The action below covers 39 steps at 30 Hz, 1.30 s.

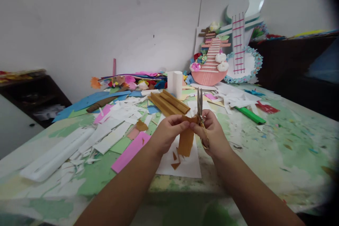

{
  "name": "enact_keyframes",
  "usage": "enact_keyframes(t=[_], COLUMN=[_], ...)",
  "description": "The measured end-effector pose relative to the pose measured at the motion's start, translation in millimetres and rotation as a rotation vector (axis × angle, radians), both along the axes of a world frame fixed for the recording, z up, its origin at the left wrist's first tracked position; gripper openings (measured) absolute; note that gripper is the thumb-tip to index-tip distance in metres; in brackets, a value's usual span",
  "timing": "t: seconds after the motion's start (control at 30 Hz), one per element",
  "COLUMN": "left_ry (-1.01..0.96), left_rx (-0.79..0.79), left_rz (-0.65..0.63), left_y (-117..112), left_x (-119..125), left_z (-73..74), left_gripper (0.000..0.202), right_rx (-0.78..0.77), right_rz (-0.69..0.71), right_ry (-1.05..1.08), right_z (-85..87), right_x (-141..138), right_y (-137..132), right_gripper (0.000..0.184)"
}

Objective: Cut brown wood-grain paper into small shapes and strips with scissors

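Between my two hands is a piece of brown crepe paper (186,143), its strip hanging down over a white sheet (192,166). My left hand (169,132) pinches its upper edge between thumb and fingers. Close beside it, my right hand (212,132) also pinches the brown paper and carries a pair of scissors (200,104) with gold handles, blades pointing up. Small brown scraps (175,166) lie on the white sheet below. Just beyond my hands rests a folded stack of brown crepe paper (169,103).
White paper scraps (124,109) and a pink strip (131,152) cover the left side. A white roll (174,84) stands at the back. Paper-decorated instrument models (212,63) lean on the wall at right. A green roll (249,114) lies on the right.
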<state>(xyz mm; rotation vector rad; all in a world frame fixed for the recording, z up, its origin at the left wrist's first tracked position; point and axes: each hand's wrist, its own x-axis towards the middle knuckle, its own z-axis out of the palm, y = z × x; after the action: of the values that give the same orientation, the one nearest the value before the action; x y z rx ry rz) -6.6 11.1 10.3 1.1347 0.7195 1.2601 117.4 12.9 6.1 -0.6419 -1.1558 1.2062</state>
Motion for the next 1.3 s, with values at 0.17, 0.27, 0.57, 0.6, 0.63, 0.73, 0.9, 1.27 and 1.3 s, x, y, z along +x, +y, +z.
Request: enact_keyframes(t=[0.17, 0.27, 0.57, 0.6, 0.63, 0.73, 0.9, 1.27, 1.3], left_ry=[-0.129, -0.308, -0.382, -0.385, -0.392, -0.424, -0.412, -0.359, -0.354], left_rx=[0.054, 0.04, 0.007, 0.0, -0.004, 0.002, -0.006, -0.031, -0.038], left_rz=[0.262, 0.395, 0.309, 0.308, 0.305, 0.292, 0.301, 0.224, 0.226], left_y=[3, 7, 9, 9, 8, 6, 6, 7, 7], left_x=[-3, -6, -8, -8, -8, -8, -8, -4, -4], left_z=[5.2, 9.3, 8.6, 9.0, 9.7, 11.8, 10.5, 6.3, 5.8], left_gripper=[0.015, 0.016, 0.022, 0.022, 0.023, 0.025, 0.021, 0.023, 0.023], right_rx=[-0.002, -0.028, -0.019, -0.014, -0.012, 0.006, 0.067, 0.087, 0.091], right_rz=[-0.109, -0.091, -0.211, -0.237, -0.253, -0.251, -0.179, -0.162, -0.166], right_ry=[-0.031, -0.163, -0.693, -0.725, -0.757, -0.84, -0.915, -0.875, -0.875], right_z=[0.5, -1.9, -15.7, -15.5, -15.1, -13.2, -12.7, -20.7, -20.4], right_x=[1, 0, -4, -3, -3, -2, -3, -2, -2], right_y=[3, 2, -1, -1, -1, -2, -4, 1, 1], right_gripper=[0.032, 0.033, 0.041, 0.04, 0.04, 0.038, 0.032, 0.031, 0.031])
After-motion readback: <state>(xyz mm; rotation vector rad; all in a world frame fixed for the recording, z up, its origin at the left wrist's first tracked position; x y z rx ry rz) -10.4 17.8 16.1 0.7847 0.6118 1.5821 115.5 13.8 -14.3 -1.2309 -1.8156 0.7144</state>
